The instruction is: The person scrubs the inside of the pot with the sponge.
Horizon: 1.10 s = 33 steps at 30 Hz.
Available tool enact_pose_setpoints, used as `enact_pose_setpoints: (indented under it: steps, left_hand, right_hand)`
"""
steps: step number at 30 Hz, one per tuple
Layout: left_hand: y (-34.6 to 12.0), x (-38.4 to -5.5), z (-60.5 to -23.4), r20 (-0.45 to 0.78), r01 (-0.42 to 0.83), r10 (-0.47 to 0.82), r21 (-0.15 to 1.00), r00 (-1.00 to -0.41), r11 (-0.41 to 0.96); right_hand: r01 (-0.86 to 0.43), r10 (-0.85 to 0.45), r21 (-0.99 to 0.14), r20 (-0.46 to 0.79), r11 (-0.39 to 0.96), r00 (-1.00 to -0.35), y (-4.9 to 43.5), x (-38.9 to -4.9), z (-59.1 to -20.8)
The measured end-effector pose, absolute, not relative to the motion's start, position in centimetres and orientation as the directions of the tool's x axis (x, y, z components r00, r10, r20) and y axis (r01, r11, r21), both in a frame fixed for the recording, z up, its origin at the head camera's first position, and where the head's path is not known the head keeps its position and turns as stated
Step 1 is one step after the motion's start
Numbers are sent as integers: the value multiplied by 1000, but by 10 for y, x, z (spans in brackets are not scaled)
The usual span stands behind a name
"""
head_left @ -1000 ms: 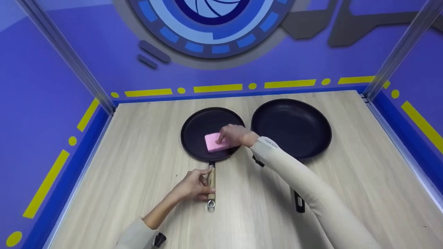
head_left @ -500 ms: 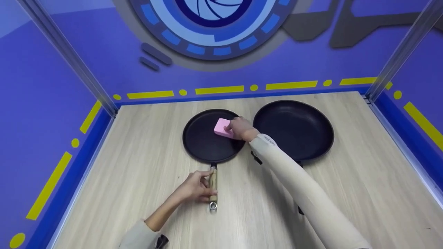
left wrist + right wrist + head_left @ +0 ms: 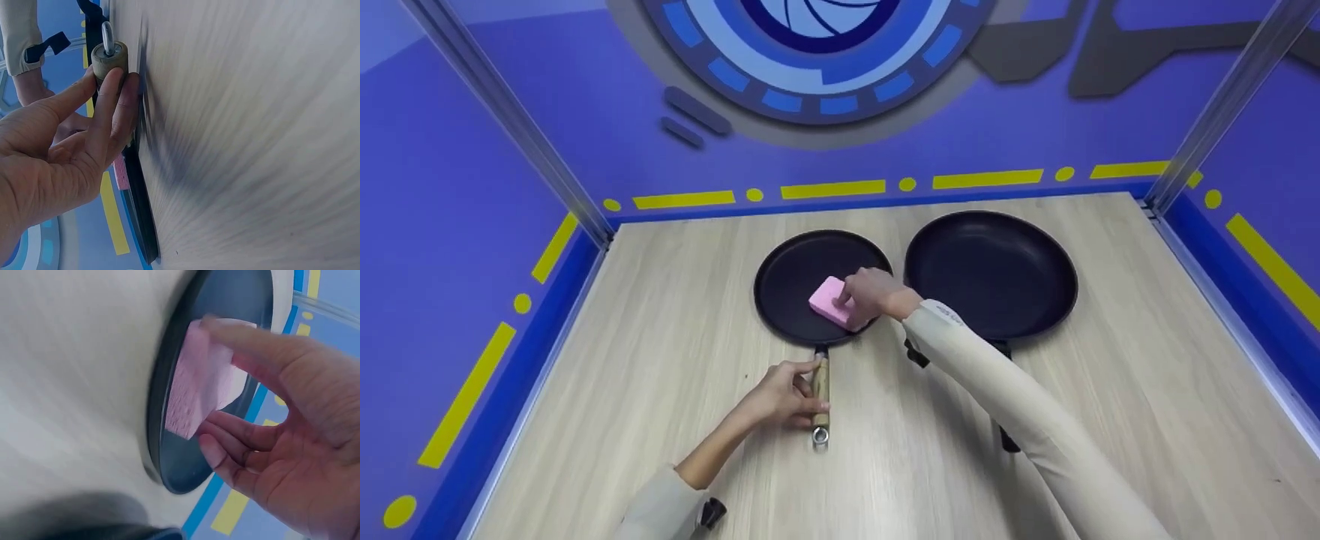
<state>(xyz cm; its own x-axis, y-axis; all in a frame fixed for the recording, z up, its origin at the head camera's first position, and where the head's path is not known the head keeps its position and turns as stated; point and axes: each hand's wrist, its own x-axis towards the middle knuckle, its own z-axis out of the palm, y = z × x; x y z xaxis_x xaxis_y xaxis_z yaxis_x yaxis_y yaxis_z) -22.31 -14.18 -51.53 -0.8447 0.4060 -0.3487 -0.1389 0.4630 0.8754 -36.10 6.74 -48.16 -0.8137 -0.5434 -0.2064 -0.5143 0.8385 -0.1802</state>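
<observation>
A flat black pan (image 3: 787, 277) lies on the wooden table, its wooden handle (image 3: 821, 382) pointing toward the person. My left hand (image 3: 781, 396) grips that handle between thumb and fingers; the metal hanging ring (image 3: 107, 37) sticks out past the fingers in the left wrist view. On the pan's cooking surface is a pink sponge (image 3: 830, 300), pinched by my right hand (image 3: 874, 292) near the pan's lower right. The right wrist view shows the thumb on one side of the sponge (image 3: 185, 394) and the fingers on the other.
A larger, deeper black frying pan (image 3: 990, 277) stands close to the right of the first, partly under the right sleeve (image 3: 1020, 405), which hides much of its handle. Blue walls (image 3: 840, 161) with yellow markings enclose the table (image 3: 675, 300) at the back and sides.
The right hand has moved the sponge over the pan, first up and to the right, then back down toward the near edge. The left hand keeps its grip on the handle.
</observation>
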Motion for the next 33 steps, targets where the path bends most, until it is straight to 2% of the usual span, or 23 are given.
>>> enact_pose_setpoints:
  steps: [3, 8, 11, 17, 20, 25, 28, 33]
  left_hand:
    - [-141, -223, -516, -341, -132, 406, 877, -848, 463]
    - [-143, -224, -516, -346, -147, 410, 884, -844, 444]
    - [-143, -224, -515, -343, -145, 420, 889, -841, 435]
    - [-143, -224, -515, -318, -116, 432, 894, -844, 433]
    - [-142, -222, -516, -317, -115, 436, 896, -842, 430]
    - [-142, -220, -516, -314, -113, 451, 901, -835, 418]
    - [-143, -221, -517, -305, -100, 455, 902, -836, 420]
    - [-145, -224, -517, -305, -93, 438, 892, -846, 442]
  right_hand:
    - [-555, -584, -191, -168, 810, -795, 58, -357, -487]
    - [-656, -681, -209, -82, 725, -727, 37, -355, -499]
    - [-662, -691, -227, -76, 714, -719, 29, -360, -501]
    - [-581, -615, -249, -81, 775, -785, 23, -385, -504]
    - [-514, -531, -190, -48, 836, -846, 25, -400, -509]
    - [-327, -328, -76, -1, 942, -945, 35, -416, -513]
    - [-276, -276, -58, 9, 959, -961, 42, -419, -512]
    - [-259, -259, -76, 5, 963, -966, 51, -419, -507]
